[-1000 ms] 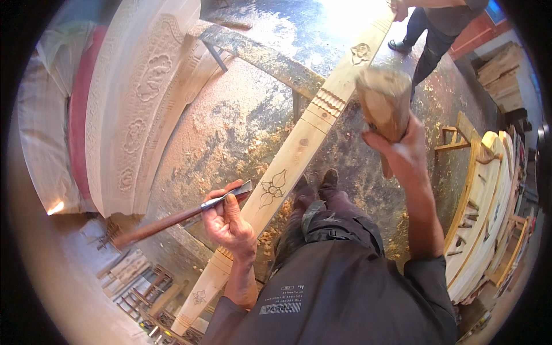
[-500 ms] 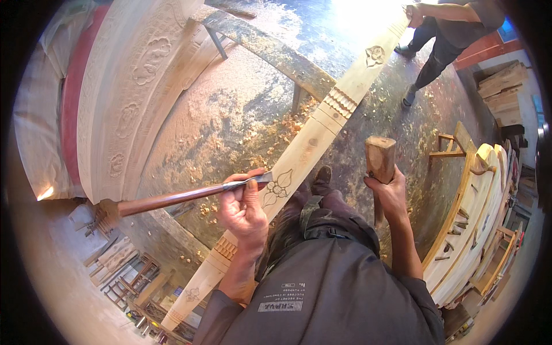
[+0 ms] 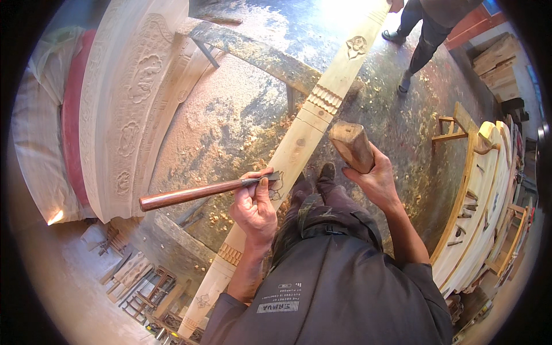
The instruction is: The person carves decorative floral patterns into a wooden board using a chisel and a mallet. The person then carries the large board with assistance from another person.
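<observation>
A long pale wooden beam [image 3: 296, 146] runs diagonally from the lower left to the top, with carved ridged bands and flower motifs. My left hand [image 3: 256, 214] is closed round the metal shank of a chisel [image 3: 192, 195], whose reddish-brown handle points left. The chisel's flat blade tip lies over an outlined flower [image 3: 278, 187] on the beam and partly hides it. On the right, my right hand [image 3: 376, 181] grips a wooden mallet [image 3: 351, 146]. Its block head is tilted toward the beam, apart from the chisel, and its handle is mostly hidden.
A co-worker's legs [image 3: 422, 43] stand by the beam's far end. A bench plank [image 3: 253, 52] passes beneath the beam, over wood shavings. Large carved panels [image 3: 138, 98] rise at left. Several small tools [image 3: 462, 223] lie on curved pale boards [image 3: 474, 192] at right.
My right hand has swung the mallet left, toward the beam, and its head has tipped over. My left hand and the chisel have shifted slightly right in the picture. The whole view has moved a little.
</observation>
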